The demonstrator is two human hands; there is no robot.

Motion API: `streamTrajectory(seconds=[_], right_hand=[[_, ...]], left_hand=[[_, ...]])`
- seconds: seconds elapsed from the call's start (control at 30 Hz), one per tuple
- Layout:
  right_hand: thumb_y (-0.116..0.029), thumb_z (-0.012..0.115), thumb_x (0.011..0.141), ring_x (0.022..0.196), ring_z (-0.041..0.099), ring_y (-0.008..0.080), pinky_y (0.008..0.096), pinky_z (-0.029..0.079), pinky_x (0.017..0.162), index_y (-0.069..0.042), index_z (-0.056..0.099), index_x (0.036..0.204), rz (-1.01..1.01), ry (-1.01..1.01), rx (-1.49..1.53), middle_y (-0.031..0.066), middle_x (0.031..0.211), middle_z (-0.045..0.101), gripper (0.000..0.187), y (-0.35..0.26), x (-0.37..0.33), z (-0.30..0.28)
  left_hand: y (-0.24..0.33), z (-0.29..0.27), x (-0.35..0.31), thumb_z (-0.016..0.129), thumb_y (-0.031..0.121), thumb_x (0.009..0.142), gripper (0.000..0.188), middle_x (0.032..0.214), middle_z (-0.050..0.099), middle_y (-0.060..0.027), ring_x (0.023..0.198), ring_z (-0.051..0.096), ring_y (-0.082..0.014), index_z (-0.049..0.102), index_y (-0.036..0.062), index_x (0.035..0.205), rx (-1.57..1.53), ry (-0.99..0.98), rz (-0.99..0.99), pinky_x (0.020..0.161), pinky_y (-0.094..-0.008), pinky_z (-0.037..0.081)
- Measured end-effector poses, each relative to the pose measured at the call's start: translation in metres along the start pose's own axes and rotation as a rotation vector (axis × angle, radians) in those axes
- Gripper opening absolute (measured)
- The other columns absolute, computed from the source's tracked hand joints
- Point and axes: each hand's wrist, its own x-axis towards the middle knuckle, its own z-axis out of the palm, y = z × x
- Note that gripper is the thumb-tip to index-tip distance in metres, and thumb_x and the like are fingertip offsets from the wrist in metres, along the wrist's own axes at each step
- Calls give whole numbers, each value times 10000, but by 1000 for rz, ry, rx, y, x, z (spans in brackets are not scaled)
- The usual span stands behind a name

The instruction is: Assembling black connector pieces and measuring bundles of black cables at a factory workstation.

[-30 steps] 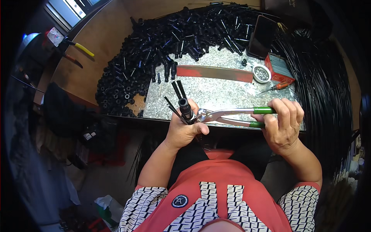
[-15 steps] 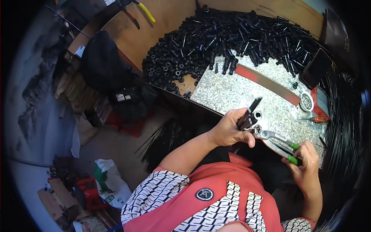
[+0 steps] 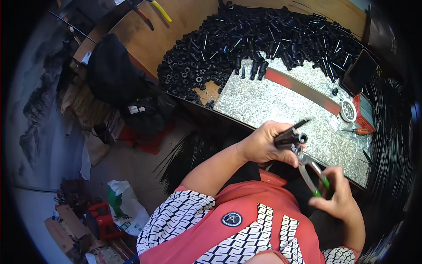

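Note:
In my left hand (image 3: 267,143) is a black tubular part (image 3: 286,139) with a round open end, gripped between fingers and thumb. A thin dark rod sticks out beside that end, above the table's near edge. My right hand (image 3: 337,196) is curled around the green-sleeved handles of a pair of pliers (image 3: 311,169), thumb on one side and fingers on the other. The pliers' metal jaws lie at the underside of the tube, next to my left thumb. Whether they bite on anything is hard to see there.
A speckled tabletop (image 3: 246,103) bears a heap of black parts (image 3: 272,33) at the back. A red-brown bar (image 3: 303,90), a small white bowl (image 3: 348,110) and a screwdriver (image 3: 364,131) lie on it. Long dark rods (image 3: 391,145) stand at the right.
The pliers have swung to a steeper angle, their handles lower and leftward. My right hand has followed down and turned. The tube in my left hand has shifted slightly right and tilted.

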Motion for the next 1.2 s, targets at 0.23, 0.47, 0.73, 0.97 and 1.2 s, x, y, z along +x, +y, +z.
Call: streamTrajectory(seconds=[0.23,0.47,0.73,0.97,1.2], right_hand=[[-169,412,962,564,604,177,288,494,543,54,546,943,307,-115,535,121,738,634,260,-2,-3,-3],[-108,777,717,643,611,216,312,484,573,8,452,1037,121,-46,141,115,739,583,470,0,3,-3],[-250,397,976,620,660,202,305,532,591,45,588,927,327,-328,921,133,750,660,355,32,-3,3],[-186,781,685,675,599,327,394,458,591,-34,441,1103,-48,12,-267,131,790,558,559,21,6,2],[25,603,686,910,520,376,430,441,795,-12,366,1291,-150,201,-454,186,1033,482,650,25,13,1]], left_hand=[[-13,-19,0,878,94,588,489,812,639,0,753,571,-59,629,20,1002,32,-34,30,646,-222,451],[-4,-16,3,887,143,558,483,859,647,-38,805,585,-103,666,-10,960,-52,-23,14,713,-237,438],[-6,-16,8,892,183,532,547,847,648,-43,783,593,-110,646,-27,974,-118,-111,4,684,-240,454],[-11,-7,5,880,151,589,462,829,627,-18,757,562,-80,657,-6,962,47,-27,-9,668,-229,438],[-20,-1,7,886,186,567,516,686,549,36,652,525,-64,602,-6,953,60,45,26,603,-215,420]])
